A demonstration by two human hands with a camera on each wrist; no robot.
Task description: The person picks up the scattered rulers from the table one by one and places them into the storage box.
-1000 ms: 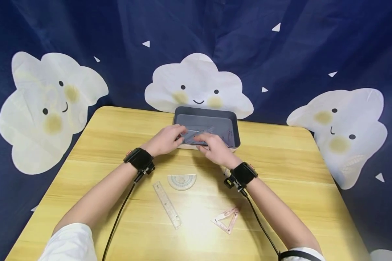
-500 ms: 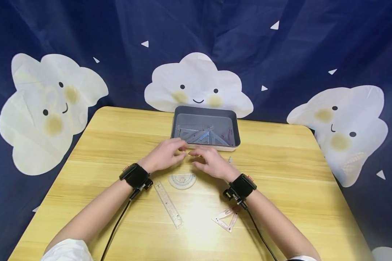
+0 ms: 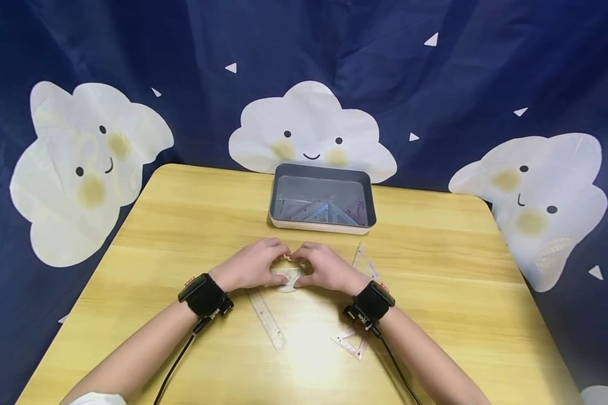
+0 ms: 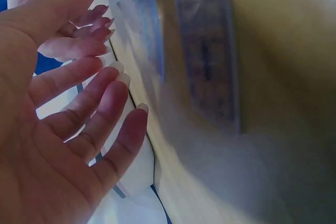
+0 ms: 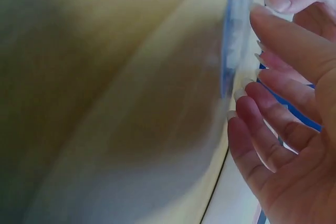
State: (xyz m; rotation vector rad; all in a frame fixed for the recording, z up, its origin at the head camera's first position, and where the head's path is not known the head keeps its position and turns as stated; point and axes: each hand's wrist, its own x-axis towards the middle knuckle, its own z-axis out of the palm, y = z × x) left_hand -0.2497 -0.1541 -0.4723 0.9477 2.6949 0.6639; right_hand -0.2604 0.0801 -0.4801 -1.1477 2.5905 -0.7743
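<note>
My left hand (image 3: pixel 255 263) and right hand (image 3: pixel 329 269) arch over clear semicircular plastic protractor (image 3: pixel 291 277) on yellow wood-grain table (image 3: pixel 436 253), fingers parted and loosely curved, no grip visible; whether thumbs touch plastic, cannot tell. Clear straight plastic ruler (image 3: pixel 267 322) slants toward me from beneath left hand. Clear plastic triangle (image 3: pixel 365 264) lies near right wrist; pinkish plastic set square (image 3: pixel 347 348) lies closer to me, partly hidden. Beyond my fingers, grey-lined, pale-pink-sided rectangular tray (image 3: pixel 324 228) holds bluish and purplish transparent pieces (image 3: pixel 320 212)
</note>
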